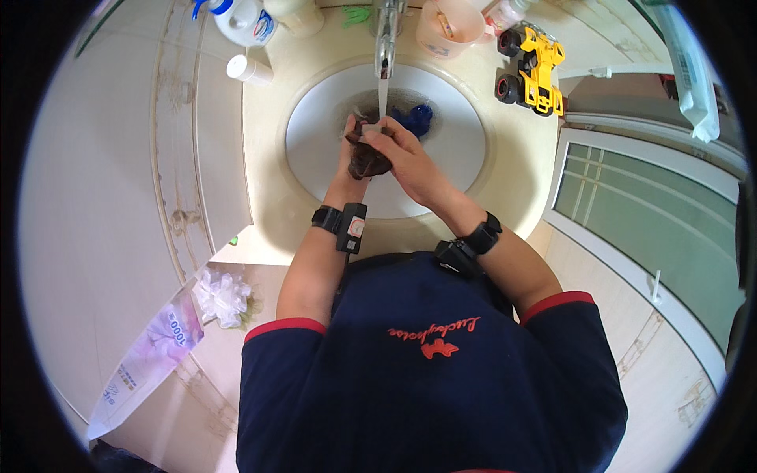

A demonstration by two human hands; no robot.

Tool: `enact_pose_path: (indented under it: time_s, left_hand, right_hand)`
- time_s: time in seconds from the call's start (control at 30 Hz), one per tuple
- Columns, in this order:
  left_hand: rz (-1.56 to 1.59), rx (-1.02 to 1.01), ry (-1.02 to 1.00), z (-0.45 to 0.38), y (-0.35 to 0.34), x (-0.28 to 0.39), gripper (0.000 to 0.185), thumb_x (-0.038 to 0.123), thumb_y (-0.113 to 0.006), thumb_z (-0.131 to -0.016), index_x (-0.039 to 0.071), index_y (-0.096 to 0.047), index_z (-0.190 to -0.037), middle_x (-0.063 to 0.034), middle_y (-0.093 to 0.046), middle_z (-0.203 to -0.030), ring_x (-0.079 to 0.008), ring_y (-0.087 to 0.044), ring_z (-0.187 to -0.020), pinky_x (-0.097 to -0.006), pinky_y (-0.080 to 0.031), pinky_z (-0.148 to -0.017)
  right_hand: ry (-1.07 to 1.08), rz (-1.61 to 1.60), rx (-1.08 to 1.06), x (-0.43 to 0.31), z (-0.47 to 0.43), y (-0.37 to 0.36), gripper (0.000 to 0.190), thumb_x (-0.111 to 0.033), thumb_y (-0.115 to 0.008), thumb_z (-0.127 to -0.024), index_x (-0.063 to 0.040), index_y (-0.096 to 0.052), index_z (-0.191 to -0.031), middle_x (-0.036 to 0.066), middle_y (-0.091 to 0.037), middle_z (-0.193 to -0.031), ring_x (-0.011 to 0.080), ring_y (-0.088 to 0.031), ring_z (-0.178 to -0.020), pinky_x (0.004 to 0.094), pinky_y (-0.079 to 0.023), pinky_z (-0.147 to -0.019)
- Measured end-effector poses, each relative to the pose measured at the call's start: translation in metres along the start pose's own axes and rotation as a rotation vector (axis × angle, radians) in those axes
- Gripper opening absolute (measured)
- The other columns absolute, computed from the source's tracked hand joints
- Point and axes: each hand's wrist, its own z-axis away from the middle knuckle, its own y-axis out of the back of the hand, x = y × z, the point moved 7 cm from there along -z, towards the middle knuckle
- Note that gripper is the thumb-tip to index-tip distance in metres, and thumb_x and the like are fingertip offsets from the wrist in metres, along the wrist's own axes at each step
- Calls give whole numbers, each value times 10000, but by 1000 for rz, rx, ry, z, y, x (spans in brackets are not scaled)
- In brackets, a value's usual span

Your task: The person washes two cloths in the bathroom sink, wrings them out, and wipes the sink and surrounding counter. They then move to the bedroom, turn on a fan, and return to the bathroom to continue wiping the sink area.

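Over the oval white washbasin (pixel 440 192), both of my hands grip a dark brown, wet, shiny object (pixel 368 162); its exact kind cannot be made out. My left hand (pixel 350 151) supports it from the left and beneath, partly hidden by it. My right hand (pixel 405 156) pinches its upper part, where a small pale piece (pixel 371 128) shows by the thumb. From the metal faucet (pixel 384 50) a stream of water (pixel 382 97) falls onto or just behind the fingers. A dark blue object (pixel 419 119) lies in the basin's water, right of the stream.
On the cream countertop (pixel 266 148) stand a white spray bottle (pixel 245 23), a white capped bottle (pixel 249 70) and a pink cup (pixel 452 29) holding a toothbrush. A yellow toy truck (pixel 538 71) sits at the right. A glazed white-framed door (pixel 644 207) is beyond.
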Motion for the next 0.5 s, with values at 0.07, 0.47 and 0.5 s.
enact_pose_path:
  time_s: [0.07,0.47,0.5]
  left_hand:
    - [-14,92,-20,2,3,-2,581,639,-408,-995,136,-564,-1242,-94,-647,-1128,-253,-644,-1077,-436,-538,-935]
    - [-12,108,-48,4,5,4,406,436,-500,-1038,141,-564,-1309,-55,-666,-1208,-222,-628,-1124,-395,-524,-950]
    - [-37,103,-94,4,11,12,423,428,-517,-1035,135,-551,-1338,-70,-666,-1212,-221,-627,-1131,-395,-519,-958]
  right_hand:
    - [162,367,101,-5,-7,4,218,-290,-618,-995,-79,-565,-1011,34,-674,-941,148,-649,-856,334,-486,-687]
    - [197,1111,481,51,-70,107,375,-429,-593,-959,-54,-604,-952,230,-674,-859,430,-644,-786,488,-513,-695]
    - [150,1126,528,53,-71,123,377,-425,-590,-961,-49,-610,-951,228,-680,-864,428,-647,-788,491,-516,-706]
